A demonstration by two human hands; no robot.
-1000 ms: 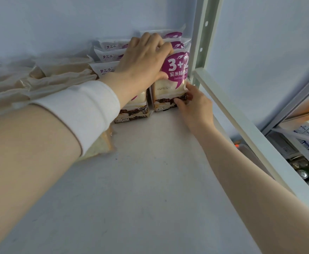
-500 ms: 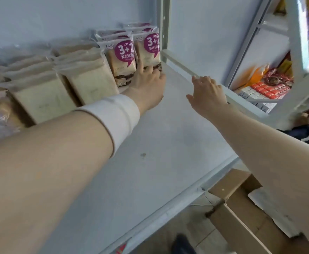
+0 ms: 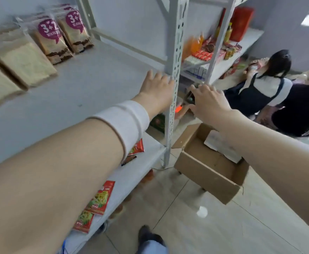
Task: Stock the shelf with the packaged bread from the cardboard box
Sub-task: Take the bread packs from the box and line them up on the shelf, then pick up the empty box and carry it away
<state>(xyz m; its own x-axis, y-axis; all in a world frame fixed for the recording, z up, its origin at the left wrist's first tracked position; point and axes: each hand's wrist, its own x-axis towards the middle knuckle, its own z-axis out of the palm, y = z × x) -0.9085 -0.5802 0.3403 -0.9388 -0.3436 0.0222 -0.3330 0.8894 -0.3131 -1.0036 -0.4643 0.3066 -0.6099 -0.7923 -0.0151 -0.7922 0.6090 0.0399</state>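
L hand [image 3: 155, 90] & R hand [image 3: 210, 101] spread, empty; glossy bread packs [image 3: 52, 41] on matte shelf [image 3: 95, 79].

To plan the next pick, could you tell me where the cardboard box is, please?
Head view: the cardboard box sits open on the floor, right of centre, beside the shelf post and below the right hand.

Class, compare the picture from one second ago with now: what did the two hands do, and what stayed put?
Both hands came off the purple-label bread packs and drew back to the shelf front. The left hand is by the upright post, the right hand past it, toward the cardboard box, both empty. The packs stayed standing at the back.
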